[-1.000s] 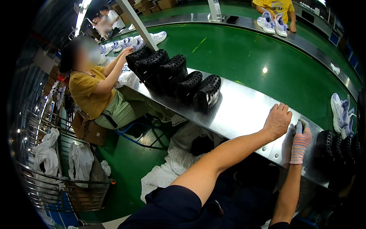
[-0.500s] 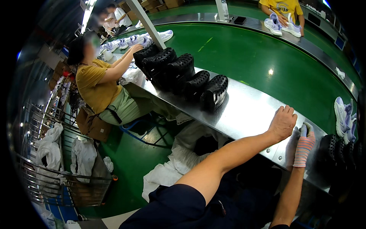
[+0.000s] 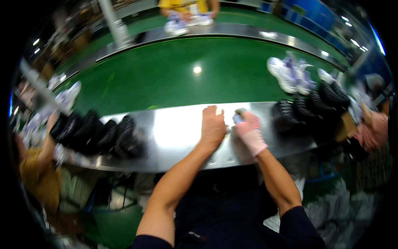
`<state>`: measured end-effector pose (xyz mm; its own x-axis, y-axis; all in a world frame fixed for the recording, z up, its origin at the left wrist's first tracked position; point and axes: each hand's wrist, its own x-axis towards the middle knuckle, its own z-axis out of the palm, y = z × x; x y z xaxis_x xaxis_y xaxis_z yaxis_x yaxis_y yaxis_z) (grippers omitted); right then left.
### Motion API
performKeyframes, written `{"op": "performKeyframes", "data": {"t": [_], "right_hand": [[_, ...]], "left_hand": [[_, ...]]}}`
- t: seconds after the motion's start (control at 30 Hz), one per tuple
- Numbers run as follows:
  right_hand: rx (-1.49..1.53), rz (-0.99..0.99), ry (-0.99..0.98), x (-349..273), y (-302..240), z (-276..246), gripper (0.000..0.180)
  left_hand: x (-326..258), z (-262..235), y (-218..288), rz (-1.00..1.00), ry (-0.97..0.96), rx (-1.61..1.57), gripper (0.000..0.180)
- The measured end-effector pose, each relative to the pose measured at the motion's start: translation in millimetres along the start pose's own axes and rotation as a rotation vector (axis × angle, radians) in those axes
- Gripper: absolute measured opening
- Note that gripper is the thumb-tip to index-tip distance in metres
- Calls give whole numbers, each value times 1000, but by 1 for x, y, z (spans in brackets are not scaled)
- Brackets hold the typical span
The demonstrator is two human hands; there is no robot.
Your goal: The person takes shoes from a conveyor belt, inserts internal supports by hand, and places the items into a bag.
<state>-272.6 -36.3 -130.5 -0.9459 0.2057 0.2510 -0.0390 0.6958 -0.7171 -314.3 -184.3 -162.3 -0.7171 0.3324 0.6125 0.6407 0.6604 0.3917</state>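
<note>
My bare left hand (image 3: 213, 126) rests on the steel bench top (image 3: 174, 124), its fingers curled into a loose fist. Close beside it is my right hand (image 3: 250, 132), in a pink striped glove with grey-blue fingertips. The right fingers are bent inward, and nothing shows in either hand, though motion blurs the picture. A row of black perforated clogs (image 3: 90, 132) stands to the left of my hands. Another group of black clogs (image 3: 285, 113) stands to the right, nearer to my gloved hand.
Beyond the bench runs a green conveyor belt (image 3: 166, 79). White and lilac sneakers (image 3: 286, 74) sit on it at the right. A co-worker in yellow (image 3: 199, 6) handles similar shoes across the belt. Other people sit at the left (image 3: 39, 174) and right (image 3: 373, 128).
My view has swung to the right, bringing the right-hand clogs and another person into sight. Both hands stay close together on the bench, with no visible pick-up or release.
</note>
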Motion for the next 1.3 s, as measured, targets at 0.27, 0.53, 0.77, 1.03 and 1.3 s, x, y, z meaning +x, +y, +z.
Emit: {"op": "performKeyframes", "data": {"t": [0.27, 0.53, 0.77, 1.03, 1.3], "right_hand": [[-622, 110, -177, 168, -45, -133, 40], [-844, 636, -141, 274, 154, -234, 49], [-710, 705, -167, 290, 180, -213, 50], [-765, 126, -415, 276, 76, -116, 40], [-369, -67, -447, 38, -127, -25, 22]], "left_hand": [[-2, -9, 1, 40, -36, 79, 21], [8, -18, 9, -3, -111, 17, 23], [9, -21, 6, -34, -125, 37, 28], [13, -30, 13, -205, -24, -391, 43], [-25, -91, 18, -248, 203, -380, 72]]}}
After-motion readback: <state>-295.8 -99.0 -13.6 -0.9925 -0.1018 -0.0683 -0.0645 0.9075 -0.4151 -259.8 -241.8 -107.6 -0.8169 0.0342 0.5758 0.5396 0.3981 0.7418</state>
